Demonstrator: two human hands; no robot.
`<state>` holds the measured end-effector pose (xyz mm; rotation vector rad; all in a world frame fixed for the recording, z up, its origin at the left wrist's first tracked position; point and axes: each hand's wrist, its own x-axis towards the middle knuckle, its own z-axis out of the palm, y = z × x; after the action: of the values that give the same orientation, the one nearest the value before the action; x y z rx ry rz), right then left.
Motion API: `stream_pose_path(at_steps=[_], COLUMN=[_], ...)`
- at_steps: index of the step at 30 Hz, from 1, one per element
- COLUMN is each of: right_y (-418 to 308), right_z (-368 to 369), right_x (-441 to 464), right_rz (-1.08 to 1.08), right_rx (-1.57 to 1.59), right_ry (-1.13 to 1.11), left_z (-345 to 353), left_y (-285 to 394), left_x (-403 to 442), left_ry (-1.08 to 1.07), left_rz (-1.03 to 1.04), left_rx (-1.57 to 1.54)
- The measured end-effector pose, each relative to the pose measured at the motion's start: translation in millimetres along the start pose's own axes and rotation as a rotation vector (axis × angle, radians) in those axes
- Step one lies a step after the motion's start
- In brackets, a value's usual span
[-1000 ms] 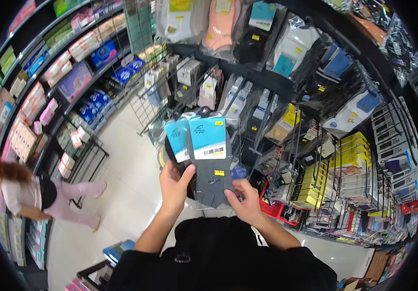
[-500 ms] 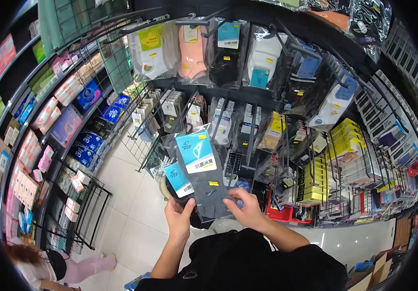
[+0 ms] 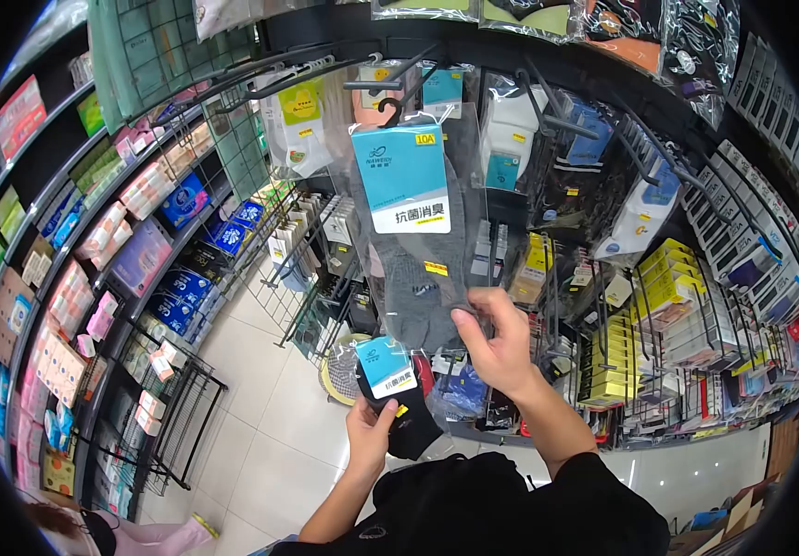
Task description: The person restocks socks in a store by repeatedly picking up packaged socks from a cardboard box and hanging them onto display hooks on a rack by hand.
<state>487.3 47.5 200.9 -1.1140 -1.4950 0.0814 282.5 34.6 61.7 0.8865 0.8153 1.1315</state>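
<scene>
My right hand (image 3: 501, 347) pinches the lower right corner of a clear pack of grey socks (image 3: 423, 301). This pack has a blue-and-white card and a black plastic hanger at its top. It is raised in front of the sock rack, and its hanger is close to a metal display hook (image 3: 399, 69); I cannot tell whether they touch. Lower down, my left hand (image 3: 369, 435) grips a pack of black socks (image 3: 416, 433) with a similar card, thumb on its front. The two packs are apart, the grey one above the black.
White socks (image 3: 511, 130) and other packs hang on hooks around the grey pack. Yellow packages (image 3: 673, 278) fill the rack on the right. Shelves of packaged goods (image 3: 145, 250) line the left, above a wire rack (image 3: 182, 426). A person's leg (image 3: 163, 535) shows at lower left.
The two packs were held together at chest height. My right hand has lifted the grey socks up towards the hooks, while my left hand has lowered the black socks.
</scene>
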Motion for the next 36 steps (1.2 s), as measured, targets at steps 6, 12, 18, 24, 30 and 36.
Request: stream_pose_path(at_steps=[6,12,18,24,30,36], right_y=[4,13,16,36,36,42], right_z=[9,13,15,11,-3,-18], right_x=[3,4,4,8,-6,-63], right_rz=[0.057,0.097,0.146,0.246,0.123,0.065], right_rx=[0.073,0.118,0.201,0.208,-0.035,-0.053], right_ry=[0.013,0.012,0.026,0.01,0.17,0.09], left_z=[-3,-4,-4,-6,-28,-34], left_y=[-1,0,0,5,29,78], left_x=[-6,-8,-7,0,17,32], left_ry=[0.023,0.025,0.022,0.026,0.13,0.209], left_rz=[-0.021,-0.017,-0.019,0.094,0.233,0.459], left_rx=[0.009,-0.008,0.007,0.087,0.153,0.217])
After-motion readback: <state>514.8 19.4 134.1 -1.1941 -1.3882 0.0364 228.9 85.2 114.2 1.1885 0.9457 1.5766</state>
